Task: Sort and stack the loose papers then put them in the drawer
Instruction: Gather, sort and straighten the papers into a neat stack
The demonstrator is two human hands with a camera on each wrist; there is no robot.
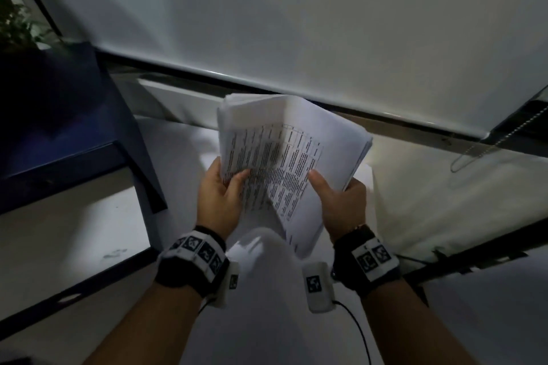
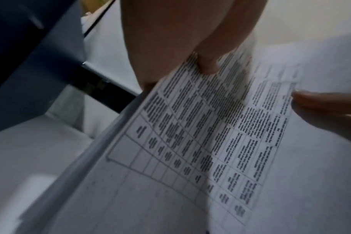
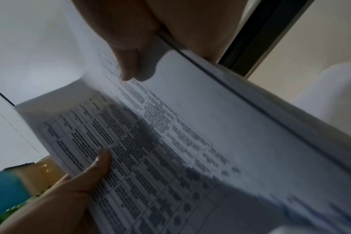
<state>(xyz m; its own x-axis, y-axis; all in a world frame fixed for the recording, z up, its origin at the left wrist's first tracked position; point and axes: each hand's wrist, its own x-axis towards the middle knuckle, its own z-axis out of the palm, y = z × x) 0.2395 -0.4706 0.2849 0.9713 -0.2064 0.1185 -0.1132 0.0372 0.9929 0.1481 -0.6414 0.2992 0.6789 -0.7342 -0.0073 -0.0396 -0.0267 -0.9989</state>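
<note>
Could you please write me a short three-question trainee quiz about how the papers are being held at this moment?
1. True or false: the stack of papers lies flat on the table.
2. Which hand's thumb presses the printed table sheet? A) left hand only B) right hand only C) both
3. Fill in: the dark blue object left of the hands is a ____.

Key: 1 false, it is held up in both hands; 2 C; 3 chair.

We hold the paper stack (image 1: 284, 139) in both hands: left hand (image 1: 221, 195) grips left edge, right hand (image 1: 341, 204) thumb on printed table sheet; dark chair (image 1: 74, 127) at left.
</note>
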